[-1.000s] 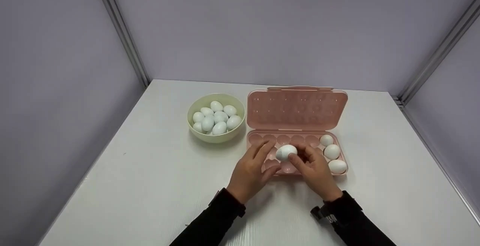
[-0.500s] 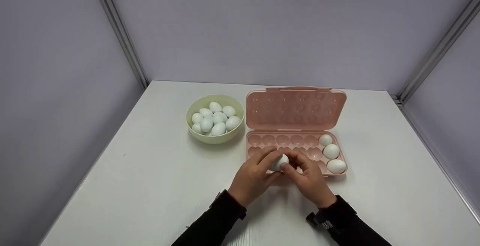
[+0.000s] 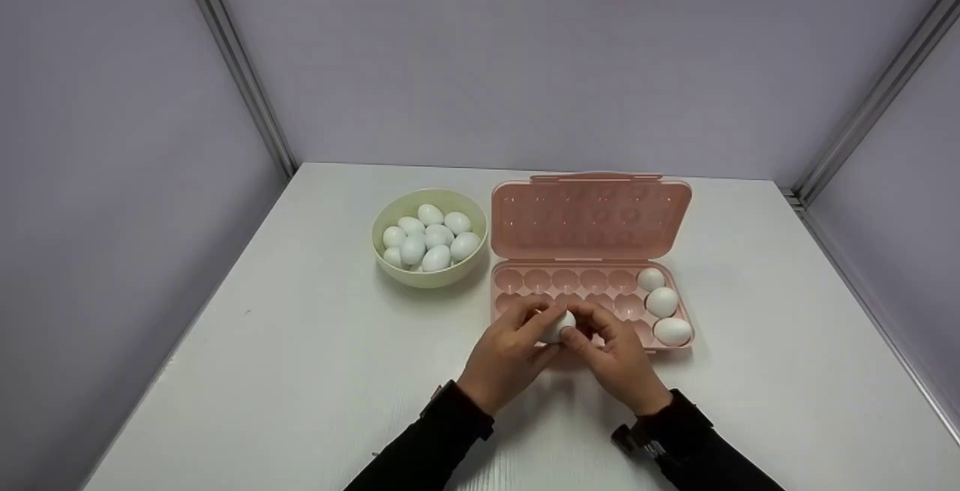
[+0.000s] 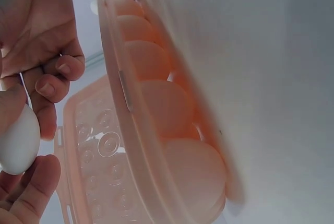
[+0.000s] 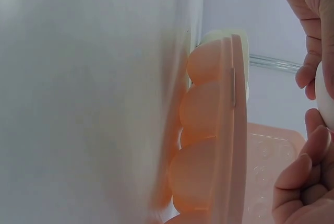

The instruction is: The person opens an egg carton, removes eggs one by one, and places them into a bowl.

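Note:
Above the front of the pink egg carton (image 3: 627,306), both hands hold one white egg (image 3: 558,327) between them. My left hand (image 3: 501,352) has its fingers and thumb at the egg's left side. My right hand (image 3: 616,360) pinches its right side, thumb on the near face. The left wrist view shows the egg (image 4: 20,143) clear of the carton, with fingertips at both ends. Much of it is covered by fingers in the right wrist view. The carton's lid (image 3: 591,219) stands raised at the back. Three eggs (image 3: 661,302) fill the carton's rightmost column.
Left of the carton stands a pale green bowl (image 3: 386,262) with several white eggs in it. The white table (image 3: 300,371) carries both containers. Grey-white panels (image 3: 525,64) enclose the back and sides.
The egg and right hand have come nearer the body and left, and the egg has turned. The left hand, apart from it earlier, has closed in on it. The last half second shows little movement.

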Motion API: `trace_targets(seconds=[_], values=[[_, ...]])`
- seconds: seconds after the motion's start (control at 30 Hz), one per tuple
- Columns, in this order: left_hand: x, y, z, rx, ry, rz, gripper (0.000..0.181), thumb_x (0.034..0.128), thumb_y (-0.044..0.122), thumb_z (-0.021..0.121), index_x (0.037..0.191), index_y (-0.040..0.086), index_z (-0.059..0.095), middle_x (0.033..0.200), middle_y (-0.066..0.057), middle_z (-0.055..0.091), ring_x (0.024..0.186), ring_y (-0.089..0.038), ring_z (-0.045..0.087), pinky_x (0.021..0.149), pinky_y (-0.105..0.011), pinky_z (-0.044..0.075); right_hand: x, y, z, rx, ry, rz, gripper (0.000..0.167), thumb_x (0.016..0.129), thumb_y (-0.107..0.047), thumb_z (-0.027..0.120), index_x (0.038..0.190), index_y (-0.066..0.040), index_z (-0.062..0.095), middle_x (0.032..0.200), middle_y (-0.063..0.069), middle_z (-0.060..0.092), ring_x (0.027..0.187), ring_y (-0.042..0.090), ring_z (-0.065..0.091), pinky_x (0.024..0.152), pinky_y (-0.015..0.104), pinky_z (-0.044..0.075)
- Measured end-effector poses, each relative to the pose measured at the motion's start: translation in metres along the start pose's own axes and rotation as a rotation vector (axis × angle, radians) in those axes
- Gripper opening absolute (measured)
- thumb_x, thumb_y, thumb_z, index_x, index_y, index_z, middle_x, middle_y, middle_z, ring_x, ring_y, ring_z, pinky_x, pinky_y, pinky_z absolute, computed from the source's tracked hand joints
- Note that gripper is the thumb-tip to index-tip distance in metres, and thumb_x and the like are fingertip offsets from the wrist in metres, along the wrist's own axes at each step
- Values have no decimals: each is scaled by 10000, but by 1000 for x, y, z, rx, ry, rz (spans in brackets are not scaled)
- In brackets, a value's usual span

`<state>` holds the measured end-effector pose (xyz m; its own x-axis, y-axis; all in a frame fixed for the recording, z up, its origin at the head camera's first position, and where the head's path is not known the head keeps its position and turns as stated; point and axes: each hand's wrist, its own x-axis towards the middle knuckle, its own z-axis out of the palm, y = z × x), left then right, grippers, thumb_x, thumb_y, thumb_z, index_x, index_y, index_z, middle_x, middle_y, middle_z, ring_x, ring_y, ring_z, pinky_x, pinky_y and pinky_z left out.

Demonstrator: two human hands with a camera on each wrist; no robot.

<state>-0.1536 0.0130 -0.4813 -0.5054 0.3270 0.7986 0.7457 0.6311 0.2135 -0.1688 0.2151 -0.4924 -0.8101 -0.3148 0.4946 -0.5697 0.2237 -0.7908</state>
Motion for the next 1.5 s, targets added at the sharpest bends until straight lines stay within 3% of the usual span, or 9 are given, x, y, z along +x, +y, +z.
trace_targets(seconds=[0.33,0.47,0.57,0.7,0.87,1.0,1.17,1.3,1.5], values=[[1,1,0,25,16,-17,546,818,170,943,1295,100,687,1197,-69,674,1092,-188,729,941,-256,620,0,-3,-1,25,-5,38,338,1014,20,652,1320,-105,723,1157,-18,778,967,65,706,787,209,557],[3,-4,-5,-3,54,-67,562,810,162,947,1279,80,648,1198,-80,679,1086,-187,738,945,-261,620,1,-4,-2,49,27,83,276,1035,2,634,1271,-86,746,1194,83,786,1061,73,725,870,191,571],[9,-12,-17,-52,95,-140,544,817,142,936,1264,57,637,1204,-99,689,1103,-207,741,974,-281,618,2,-5,-3,51,41,101,218,1037,-13,643,1223,-46,753,1136,172,780,1037,100,727,863,183,563],[17,-37,-42,-72,171,-266,464,838,109,906,1216,8,657,1202,-141,709,1124,-263,729,998,-321,618,3,-6,-4,35,55,93,168,1032,-29,665,1170,-22,759,1058,128,787,922,103,697,771,196,543],[27,-89,-74,11,206,-479,421,850,83,879,1211,-34,696,1176,-191,730,1037,-296,718,890,-391,635,4,-6,-6,-19,88,71,145,1017,-52,698,1126,-90,786,996,-67,784,812,73,634,700,239,516],[31,-131,-96,82,113,-698,441,889,92,842,1272,-63,689,1231,-252,720,1101,-375,708,951,-460,608,2,-4,-8,-53,99,65,147,1009,-82,723,1118,-148,797,968,-92,784,798,98,628,708,259,514],[34,-168,-105,147,-50,-909,509,946,144,791,1380,-73,639,1337,-300,669,1300,-446,630,1144,-524,505,5,-2,-15,-127,153,38,122,1001,-98,739,1090,-154,801,971,-60,794,832,70,627,759,222,501],[34,-183,-104,192,-114,-965,508,964,139,772,1402,-71,627,1337,-307,660,1287,-463,632,1132,-547,509,8,-2,-23,-180,219,13,107,992,-78,744,1075,-118,797,966,-21,793,823,50,610,752,178,482],[28,-193,-97,277,-205,-952,474,961,125,775,1377,-70,656,1317,-306,681,1263,-473,642,1107,-559,520,9,1,-25,-202,230,16,104,994,-89,745,1080,-119,795,959,-13,788,805,46,587,730,167,468]])
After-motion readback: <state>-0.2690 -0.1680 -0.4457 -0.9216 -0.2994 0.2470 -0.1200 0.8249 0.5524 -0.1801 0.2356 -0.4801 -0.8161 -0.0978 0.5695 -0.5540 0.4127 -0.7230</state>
